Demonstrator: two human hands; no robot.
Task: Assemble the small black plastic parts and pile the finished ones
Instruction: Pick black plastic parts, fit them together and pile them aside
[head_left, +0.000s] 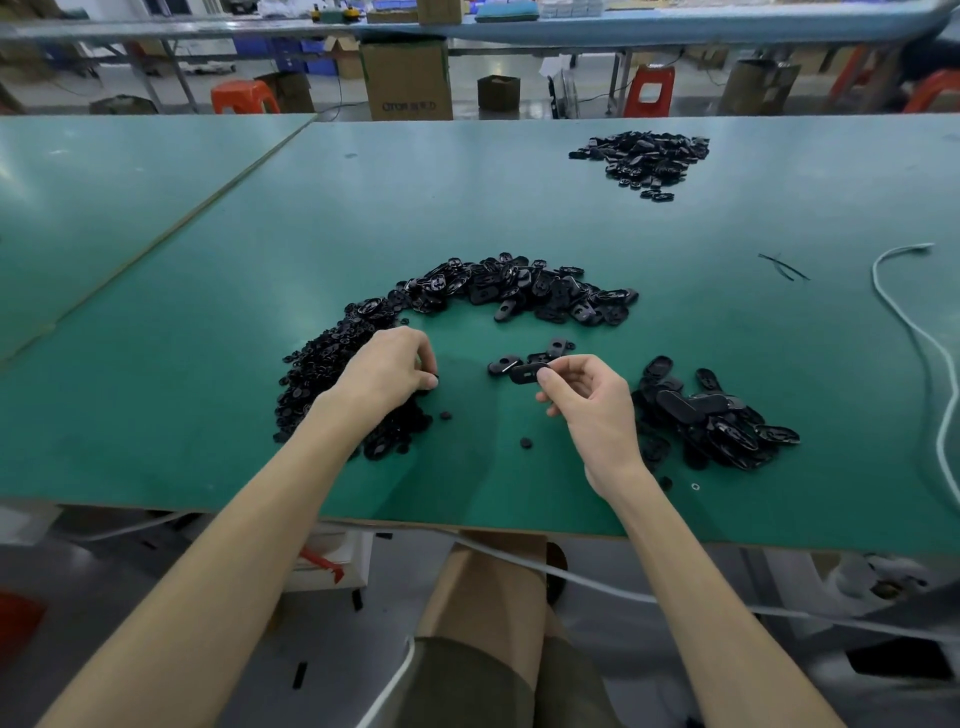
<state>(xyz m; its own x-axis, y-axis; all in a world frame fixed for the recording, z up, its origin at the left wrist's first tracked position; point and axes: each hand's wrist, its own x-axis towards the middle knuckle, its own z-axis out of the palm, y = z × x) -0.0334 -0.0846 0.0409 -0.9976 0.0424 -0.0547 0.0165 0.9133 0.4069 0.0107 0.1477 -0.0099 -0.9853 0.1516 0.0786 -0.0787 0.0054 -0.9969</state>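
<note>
From the head view, the stock is laid in a half ring on the green table (208, 291), so each supply sits near the hand that draws from it. A heap of small round pieces (322, 384) lies under and left of the left hand (389, 369). An arc-shaped heap of oblong plates (519, 291) curves across the far side. A separate pile of plates (717, 421) sits just right of the right hand (592, 405); I judge these to be the finished ones, as they are the handiest for dropping. The left hand's fingers are curled down and its fingertips pinch a small round black piece (434, 382) at the heap's right edge, apparently the next insert. The right hand is raised off the table, with thumb and fingertips pinching one end of an oblong black plate (525, 373) and the other fingers loosely curled. Gripping it by the end leaves the rest free to receive the piece. The plate's long axis runs nearly left to right across the view, its free end points towards the left hand, and its broad face, with a pale slot mark, is turned up to the camera. A few loose plates (558, 347) lie on the table just beyond it, and a stray round piece (526, 443) lies between the forearms. A farther pile (644, 158) sits well apart at the back right, and a white cable (914, 338) trails down the right side.
</note>
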